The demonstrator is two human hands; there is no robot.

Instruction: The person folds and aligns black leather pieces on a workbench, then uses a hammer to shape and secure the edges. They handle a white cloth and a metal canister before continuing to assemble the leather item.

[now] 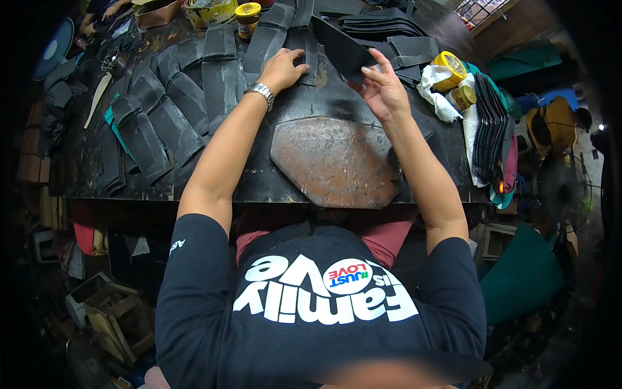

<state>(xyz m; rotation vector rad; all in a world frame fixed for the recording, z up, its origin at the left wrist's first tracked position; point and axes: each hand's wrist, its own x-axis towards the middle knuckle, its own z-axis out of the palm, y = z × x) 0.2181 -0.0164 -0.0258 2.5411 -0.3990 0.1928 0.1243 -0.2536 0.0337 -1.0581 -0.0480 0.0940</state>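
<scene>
A dark, flat panel (342, 53), leather-like or foam-like, stands tilted beyond the middle of the table. My right hand (383, 94) pinches its near right edge between thumb and fingers. My left hand (285, 70), with a metal watch on its wrist, rests its spread fingers on a black strip (310, 59) lying beside the panel. Longer black pieces with greyish edges (221, 74) lie in overlapping rows to the left of that hand. Between my forearms, at the table's near edge, sits a worn brown board (334, 162) with angled corners.
Yellow-lidded jars (448, 68) and a white cloth (435, 91) stand to the right, beside a stack of black pieces (490, 129). Another black stack (381, 24) lies at the back. A pale curved tool (97, 98) lies left. Another person's hand (88, 28) shows at the far left.
</scene>
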